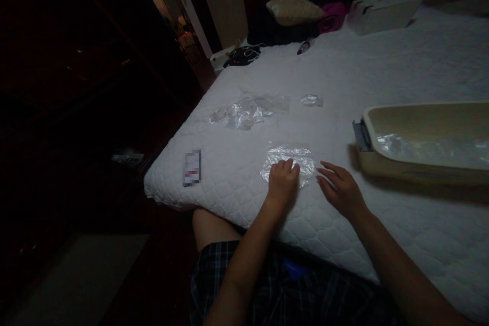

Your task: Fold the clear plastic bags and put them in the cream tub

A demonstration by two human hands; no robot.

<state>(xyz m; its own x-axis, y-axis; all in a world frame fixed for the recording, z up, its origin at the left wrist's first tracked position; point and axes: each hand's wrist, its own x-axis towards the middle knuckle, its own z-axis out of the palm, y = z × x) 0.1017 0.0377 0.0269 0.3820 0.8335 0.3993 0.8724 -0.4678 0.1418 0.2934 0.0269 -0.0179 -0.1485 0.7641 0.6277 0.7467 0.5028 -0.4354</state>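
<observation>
Rests the left hand (283, 181) palm down on one wrinkled clear plastic bag (286, 154), spread flat near the front edge of one white quilted mattress pad (229, 178). Bends its fingers close together over the bag; cannot tell of any pinch under the fingertips. Holds the right hand (341, 191) just beside the bag's right edge, empty, open, fingers parted. Shows, beyond the bag, two more patches of clear plastic: one broad crumpled spread (246, 112), too tangled to count into pieces, and one small crumpled piece (311, 100), apart to the right. Has one beige plastic bin (412, 172) at the right, with one dark latch (361, 135) on the left end and more clear plastic sheeting (397, 145) inside, uncountable. Shows one pixelated rectangular item (191, 168) at the left, well apart from both hands. Counts, at the far side, one beige cushion (295, 11), one pink cloth bundle (333, 16), one white box (385, 15), one small bottle (305, 46) on its side and one tangle of pale cord (250, 53). Includes, below, one bare knee (210, 224) and one pair of plaid shorts (217, 265).
</observation>
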